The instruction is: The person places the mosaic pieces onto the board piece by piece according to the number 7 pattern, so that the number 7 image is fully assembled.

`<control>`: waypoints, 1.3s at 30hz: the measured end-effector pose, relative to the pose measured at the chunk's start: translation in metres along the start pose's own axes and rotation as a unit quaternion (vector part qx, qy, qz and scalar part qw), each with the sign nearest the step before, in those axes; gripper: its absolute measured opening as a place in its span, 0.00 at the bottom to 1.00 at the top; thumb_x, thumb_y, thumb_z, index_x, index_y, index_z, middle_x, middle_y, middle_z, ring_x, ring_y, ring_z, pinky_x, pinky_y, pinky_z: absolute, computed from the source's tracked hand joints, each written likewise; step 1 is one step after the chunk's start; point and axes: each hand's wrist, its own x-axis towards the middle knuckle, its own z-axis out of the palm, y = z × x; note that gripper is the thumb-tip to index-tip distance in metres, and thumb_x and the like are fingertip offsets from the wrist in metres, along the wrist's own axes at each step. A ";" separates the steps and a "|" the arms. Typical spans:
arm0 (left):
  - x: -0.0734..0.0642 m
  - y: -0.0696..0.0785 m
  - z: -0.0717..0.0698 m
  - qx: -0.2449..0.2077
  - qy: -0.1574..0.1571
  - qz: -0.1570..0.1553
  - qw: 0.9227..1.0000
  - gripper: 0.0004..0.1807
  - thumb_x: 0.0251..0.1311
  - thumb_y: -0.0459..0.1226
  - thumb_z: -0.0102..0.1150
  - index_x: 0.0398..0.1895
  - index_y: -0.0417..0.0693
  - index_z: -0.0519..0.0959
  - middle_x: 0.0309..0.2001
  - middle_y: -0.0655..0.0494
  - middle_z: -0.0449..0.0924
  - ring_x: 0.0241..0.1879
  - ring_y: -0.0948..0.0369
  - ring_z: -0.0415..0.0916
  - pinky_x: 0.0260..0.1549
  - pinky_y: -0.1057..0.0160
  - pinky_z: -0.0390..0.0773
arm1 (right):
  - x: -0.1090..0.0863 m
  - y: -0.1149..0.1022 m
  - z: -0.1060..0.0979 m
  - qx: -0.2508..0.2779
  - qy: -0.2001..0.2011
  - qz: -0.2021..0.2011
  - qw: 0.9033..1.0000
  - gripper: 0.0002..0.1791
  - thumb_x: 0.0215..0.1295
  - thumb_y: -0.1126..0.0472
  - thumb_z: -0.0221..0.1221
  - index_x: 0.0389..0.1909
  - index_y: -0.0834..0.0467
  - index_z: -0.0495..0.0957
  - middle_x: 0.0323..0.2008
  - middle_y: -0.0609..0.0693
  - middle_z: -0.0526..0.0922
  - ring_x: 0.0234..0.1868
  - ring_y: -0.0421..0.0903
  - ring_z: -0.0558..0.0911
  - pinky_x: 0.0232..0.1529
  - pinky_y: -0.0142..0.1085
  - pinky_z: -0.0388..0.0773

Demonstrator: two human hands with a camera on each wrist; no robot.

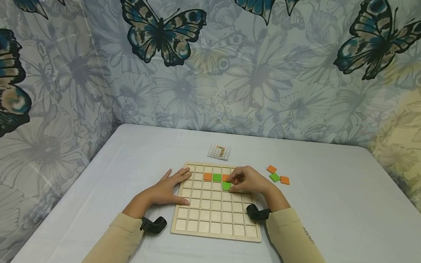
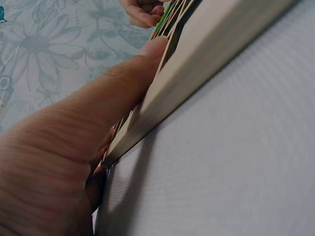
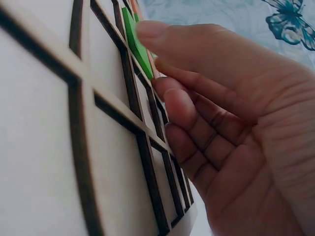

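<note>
Gridded wooden board (image 1: 216,216) at lower centre of the frame, left hand (image 1: 168,187) on its left edge, fingers wide, right hand (image 1: 250,180) right of centre, fingers narrowed on green tile (image 1: 226,186), loose tiles (image 1: 275,177) farther right.

Indoor corner, exact type uncertain: home or recording nook, can't tell. Wall covering (image 1: 184,89) spans back and left sides: teal-black butterflies (image 1: 160,34) over pale flowers (image 1: 260,76), yellowish at right. One table (image 1: 336,222), white top, close to the back. Grid board (image 1: 203,227) and coloured tiles (image 1: 275,177) on it look like game kit.
</note>
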 end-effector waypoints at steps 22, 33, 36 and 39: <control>0.001 -0.001 0.001 0.004 0.001 -0.001 1.000 0.53 0.44 0.55 0.69 0.72 0.48 0.55 0.75 0.55 0.43 0.75 0.53 0.37 0.71 0.47 0.25 | -0.036 0.022 -0.047 0.050 0.076 0.067 0.994 0.18 0.52 0.62 0.68 0.43 0.67 0.81 0.34 0.51 0.80 0.30 0.38 0.75 0.34 0.30 0.73; 0.000 -0.001 0.001 0.004 0.004 0.000 1.000 0.53 0.44 0.56 0.68 0.72 0.48 0.55 0.75 0.55 0.43 0.75 0.53 0.37 0.71 0.47 0.26 | -0.064 0.035 -0.070 0.041 0.118 0.090 0.988 0.19 0.58 0.60 0.63 0.47 0.68 0.78 0.35 0.51 0.81 0.28 0.36 0.75 0.25 0.31 0.72; -0.001 -0.001 0.001 0.006 0.006 -0.001 1.000 0.53 0.44 0.56 0.68 0.72 0.48 0.55 0.75 0.55 0.43 0.75 0.53 0.37 0.71 0.47 0.26 | -0.070 0.039 -0.074 0.047 0.129 0.101 0.985 0.21 0.57 0.59 0.64 0.48 0.67 0.78 0.31 0.45 0.81 0.26 0.36 0.74 0.20 0.33 0.70; -0.001 -0.001 0.001 0.008 0.005 -0.001 1.000 0.53 0.44 0.56 0.68 0.72 0.49 0.55 0.75 0.55 0.43 0.74 0.53 0.37 0.71 0.47 0.26 | -0.077 0.043 -0.078 0.057 0.137 0.105 0.983 0.22 0.57 0.59 0.65 0.49 0.68 0.77 0.34 0.44 0.83 0.28 0.37 0.76 0.23 0.33 0.74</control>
